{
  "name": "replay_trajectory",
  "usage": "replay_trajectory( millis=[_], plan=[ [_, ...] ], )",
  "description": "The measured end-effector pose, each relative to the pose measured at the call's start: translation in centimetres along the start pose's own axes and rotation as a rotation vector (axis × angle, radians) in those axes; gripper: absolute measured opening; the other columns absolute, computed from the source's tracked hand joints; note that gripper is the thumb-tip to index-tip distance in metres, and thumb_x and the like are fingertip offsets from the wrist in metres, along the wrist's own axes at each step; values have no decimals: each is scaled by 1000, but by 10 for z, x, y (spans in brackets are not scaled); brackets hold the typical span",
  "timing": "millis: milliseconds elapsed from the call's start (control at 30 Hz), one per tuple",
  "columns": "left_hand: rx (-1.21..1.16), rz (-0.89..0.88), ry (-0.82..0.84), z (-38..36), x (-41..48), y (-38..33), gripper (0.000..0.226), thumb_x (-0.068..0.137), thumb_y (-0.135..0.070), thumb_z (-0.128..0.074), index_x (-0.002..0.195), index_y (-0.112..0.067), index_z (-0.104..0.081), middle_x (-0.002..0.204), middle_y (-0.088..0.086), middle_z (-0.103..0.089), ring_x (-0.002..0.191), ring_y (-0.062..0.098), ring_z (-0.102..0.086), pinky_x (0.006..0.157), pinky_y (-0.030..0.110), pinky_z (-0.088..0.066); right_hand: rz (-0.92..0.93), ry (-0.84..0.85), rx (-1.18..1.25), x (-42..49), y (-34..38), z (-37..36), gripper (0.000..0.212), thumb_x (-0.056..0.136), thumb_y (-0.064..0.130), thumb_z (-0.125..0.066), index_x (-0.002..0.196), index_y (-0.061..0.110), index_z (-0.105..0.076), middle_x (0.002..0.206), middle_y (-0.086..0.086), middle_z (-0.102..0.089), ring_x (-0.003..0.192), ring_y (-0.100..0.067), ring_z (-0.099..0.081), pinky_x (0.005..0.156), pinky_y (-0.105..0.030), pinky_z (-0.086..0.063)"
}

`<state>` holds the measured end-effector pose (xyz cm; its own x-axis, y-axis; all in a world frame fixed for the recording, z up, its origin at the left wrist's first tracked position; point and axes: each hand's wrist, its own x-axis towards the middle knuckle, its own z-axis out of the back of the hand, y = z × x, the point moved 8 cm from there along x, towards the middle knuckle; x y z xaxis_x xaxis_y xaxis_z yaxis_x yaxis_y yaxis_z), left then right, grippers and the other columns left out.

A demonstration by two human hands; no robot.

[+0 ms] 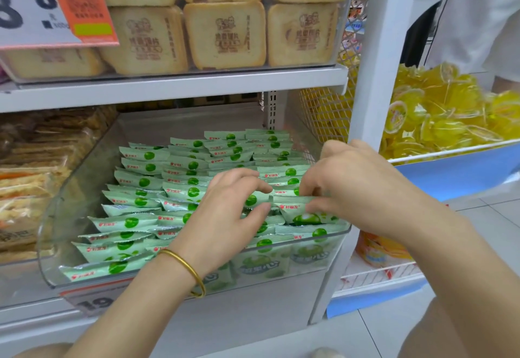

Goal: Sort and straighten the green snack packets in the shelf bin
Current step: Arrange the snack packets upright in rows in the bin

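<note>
- Square stamped bread cakes [225, 35] stacked on the shelf above the fingers.
- Price sign [53, 3], white and orange, far up-left.
- Yellow wrapped sweets [439, 116] heaped in a basket to the right.
- Brown packaged biscuits [33, 177] to the left.

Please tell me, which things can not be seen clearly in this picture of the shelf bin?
Head view:
- Packets under the left hand and right hand: covered by the hands.
- Grip of each hand on the green packets: fingertips partly buried.
- Price tag below the bin: cut off by the forearm.
</note>
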<state>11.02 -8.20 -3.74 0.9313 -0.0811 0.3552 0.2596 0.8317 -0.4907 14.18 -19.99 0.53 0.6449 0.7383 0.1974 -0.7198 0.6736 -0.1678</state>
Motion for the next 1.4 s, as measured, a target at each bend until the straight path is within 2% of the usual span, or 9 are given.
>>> replay_trajectory(
  millis=[200, 400, 600, 767, 1000, 1133, 1200, 1267, 1400],
  plan=[
    [-2, -60, 6, -5, 3, -8, 17, 90, -32, -57, 104, -31, -65, 127, -16, -44, 115, -7, -22, 90, -7, -3, 71, 130, -62, 8, 11, -27, 16, 87, 38, -60, 99, 29, -67, 89, 10, -62, 105, -13, -48, 75, -29, -22],
    [84, -66, 85, -18, 5, -8, 15, 91, -32, -57, 100, -31, -68, 141, -11, -38, 135, 7, -16, 112, 27, -14, 69, 131, -51, 8, 12, -31, 14, 88, 34, -60, 99, 30, -67, 81, 10, -52, 105, -13, -48, 75, -28, -20],
    [3, -9, -40, -3, 13, -6, 18, 91, -33, -55, 105, -32, -66, 139, -12, -40, 131, 3, -19, 106, 19, -13, -53, -48, 6, 18, -6, -6, 13, 88, 33, -61, 99, 30, -67, 81, 9, -52, 104, -15, -45, 73, -27, -24],
    [171, 65, 62, -16, 19, 5, 26, 91, -40, -53, 116, -39, -59, 151, -11, -24, 141, 7, -3, 115, 31, -6, -40, 81, -136, 22, 6, -30, 18, 86, 41, -61, 98, 29, -67, 72, 8, -43, 104, -18, -45, 77, -35, -18],
    [162, 117, 105, -18, 22, 10, 37, 89, -42, -56, 124, -37, -52, 151, -12, -22, 140, 7, -4, 115, 30, -8, -26, -90, 68, 17, 1, -22, 12, 96, 34, -46, 102, 28, -55, 96, 8, -61, 99, -18, -55, 81, -32, -22],
    [-48, 68, -52, 1, 24, 2, 35, 84, -34, -64, 117, -34, -52, 131, -20, -42, 125, -3, -27, 99, 12, -19, -76, -376, 409, 10, -16, -3, 10, 92, 29, -54, 95, 23, -62, 88, 9, -60, 87, -16, -57, 75, -33, -40],
    [-293, 82, -115, 11, 24, 1, 17, 86, -27, -64, 103, -26, -60, 112, -17, -61, 109, 1, -51, 95, 23, -39, -96, -557, 570, 7, -24, 9, 11, 87, 27, -57, 91, 21, -66, 84, 9, -60, 83, -8, -56, 72, -30, -46],
    [-574, 115, -196, 24, 21, 1, 10, 89, -19, -62, 94, -11, -64, 91, 2, -71, 86, 14, -65, 82, 33, -52, -80, -678, 732, 4, -24, 18, 16, 85, 22, -60, 99, 21, -68, 92, 10, -61, 88, 0, -55, 78, -18, -45],
    [-822, 203, -344, 46, 10, 14, 13, 91, -10, -55, 89, -18, -65, 81, -3, -75, 74, 7, -69, 60, 13, -49, -29, -575, 1080, 9, -13, 10, 48, 85, 21, -62, 126, 44, -53, 120, 13, -51, 97, -5, -56, 84, -16, -47]
  ],
)
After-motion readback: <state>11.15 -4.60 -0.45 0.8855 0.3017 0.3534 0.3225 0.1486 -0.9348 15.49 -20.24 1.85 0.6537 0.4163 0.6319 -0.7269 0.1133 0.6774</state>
